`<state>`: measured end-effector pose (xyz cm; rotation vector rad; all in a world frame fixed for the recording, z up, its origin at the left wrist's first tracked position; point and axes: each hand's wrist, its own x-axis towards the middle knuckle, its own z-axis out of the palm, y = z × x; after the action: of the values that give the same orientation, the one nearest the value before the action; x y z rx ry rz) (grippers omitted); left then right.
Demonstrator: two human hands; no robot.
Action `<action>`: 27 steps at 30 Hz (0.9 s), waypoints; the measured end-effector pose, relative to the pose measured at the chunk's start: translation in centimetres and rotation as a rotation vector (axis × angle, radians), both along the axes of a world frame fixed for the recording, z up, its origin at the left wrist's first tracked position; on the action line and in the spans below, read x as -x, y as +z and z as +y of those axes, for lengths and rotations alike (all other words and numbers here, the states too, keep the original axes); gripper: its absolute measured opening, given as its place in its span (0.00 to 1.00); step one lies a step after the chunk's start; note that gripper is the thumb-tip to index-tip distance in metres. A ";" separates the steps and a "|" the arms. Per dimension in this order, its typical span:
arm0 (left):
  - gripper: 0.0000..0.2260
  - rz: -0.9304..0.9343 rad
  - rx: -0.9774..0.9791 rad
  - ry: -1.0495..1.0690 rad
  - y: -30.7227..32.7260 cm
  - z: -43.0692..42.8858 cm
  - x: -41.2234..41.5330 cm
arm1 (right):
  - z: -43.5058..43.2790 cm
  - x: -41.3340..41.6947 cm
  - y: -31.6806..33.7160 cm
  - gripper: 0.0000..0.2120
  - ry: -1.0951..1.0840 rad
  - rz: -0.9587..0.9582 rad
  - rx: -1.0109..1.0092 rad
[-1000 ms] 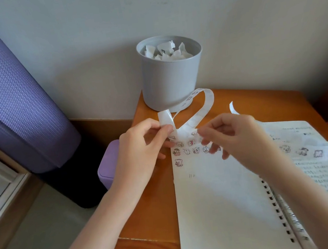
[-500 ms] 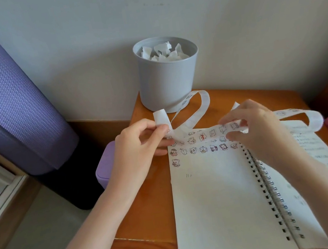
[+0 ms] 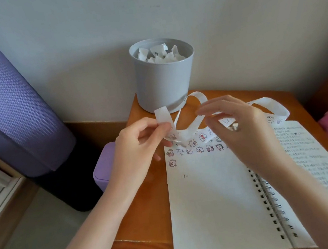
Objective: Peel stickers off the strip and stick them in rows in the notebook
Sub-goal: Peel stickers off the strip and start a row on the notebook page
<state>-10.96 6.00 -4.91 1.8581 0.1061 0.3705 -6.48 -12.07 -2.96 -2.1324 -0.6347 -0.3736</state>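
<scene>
The left hand [image 3: 139, 147] pinches the strip [image 3: 196, 125] near its free end, which stands up above thumb and forefinger. The right hand [image 3: 241, 128] curls its fingers round the strip further along, the contact itself hidden beneath them. Between the hands the strip sags onto the open notebook [image 3: 212, 202] on the table [image 3: 151, 221], covering part of the stickers [image 3: 199, 150] in the top rows. Their designs are too small to read.

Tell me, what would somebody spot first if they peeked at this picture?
Two hands meet in the middle: the left hand and right hand both pinch a curly white strip over the top edge of the notebook. Under them, tiny cartoon stickers sit in rows near the top of the open page. Behind, a grey tub stuffed with white scraps stands at the table's back edge.
</scene>
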 end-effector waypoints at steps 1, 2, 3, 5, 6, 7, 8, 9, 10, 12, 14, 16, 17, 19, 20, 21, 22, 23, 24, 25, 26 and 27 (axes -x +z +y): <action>0.05 0.001 0.013 0.002 0.1 -0.1 0.0 | 0.4 0.5 0.3 0.09 0.030 0.029 -0.043; 0.05 0.003 0.019 0.001 0.2 -0.2 0.0 | 0.8 0.9 0.4 0.08 0.048 0.063 -0.072; 0.05 0.005 0.028 -0.003 0.3 -0.3 0.1 | 1.1 1.2 0.4 0.06 0.061 0.094 -0.088; 0.05 0.005 0.048 -0.016 0.4 -0.5 0.1 | 1.7 1.5 0.1 0.05 0.077 0.128 -0.104; 0.05 0.008 0.055 -0.026 0.4 -0.5 0.2 | 1.9 1.6 0.0 0.04 0.079 0.131 -0.111; 0.06 0.014 0.058 -0.038 0.4 -0.6 0.2 | 2.0 1.6 -0.2 0.04 0.081 0.128 -0.120; 0.06 0.022 0.061 -0.053 0.4 -0.6 0.2 | 2.0 1.6 -0.3 0.04 0.083 0.121 -0.125; 0.06 0.028 0.066 -0.068 0.4 -0.7 0.3 | 2.0 1.5 -0.4 0.04 0.084 0.113 -0.127; 0.05 0.032 0.070 -0.082 0.4 -0.7 0.3 | 2.0 1.5 -0.5 0.04 0.086 0.105 -0.126; 0.04 0.035 0.062 -0.099 0.4 -0.8 0.2 | 2.0 1.5 -0.6 0.04 0.082 0.099 -0.120; 0.06 0.040 0.046 -0.111 0.4 -0.8 0.2 | 2.1 1.4 -0.6 0.05 0.075 0.103 -0.118; 0.09 0.044 0.052 -0.127 0.3 -0.7 0.1 | 2.0 1.4 -0.6 0.05 0.069 0.112 -0.115; 0.10 0.047 0.046 -0.131 0.3 -0.6 0.1 | 2.0 1.3 -0.6 0.05 0.068 0.120 -0.117; 0.11 0.047 0.017 -0.132 0.2 -0.5 0.2 | 1.9 1.2 -0.5 0.06 0.067 0.146 -0.128; 0.11 0.042 0.005 -0.131 0.1 -0.5 0.2 | 1.8 1.2 -0.5 0.05 0.071 0.158 -0.129; 0.10 0.036 -0.004 -0.130 0.1 -0.5 0.2 | 1.8 1.1 -0.6 0.05 0.074 0.167 -0.126; 0.10 0.029 -0.014 -0.129 0.2 -0.5 0.2 | 1.8 1.1 -0.6 0.05 0.076 0.173 -0.119; 0.10 0.022 -0.023 -0.129 0.2 -0.6 0.2 | 1.8 1.1 -0.6 0.05 0.077 0.177 -0.114; 0.10 0.016 -0.030 -0.131 0.3 -0.6 0.2 | 1.8 1.1 -0.6 0.05 0.077 0.182 -0.111; 0.09 0.010 -0.033 -0.133 0.3 -0.7 0.3 | 1.8 1.1 -0.5 0.05 0.078 0.186 -0.110; 0.09 0.005 -0.034 -0.136 0.4 -0.7 0.3 | 1.7 1.1 -0.5 0.05 0.081 0.190 -0.107; 0.09 0.000 -0.038 -0.136 0.4 -0.7 0.3 | 1.7 1.1 -0.4 0.05 0.085 0.190 -0.104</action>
<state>-11.30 5.32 -4.53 1.8915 -0.0278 0.2794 -7.54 -10.36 -3.39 -2.0055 -0.5806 -0.1516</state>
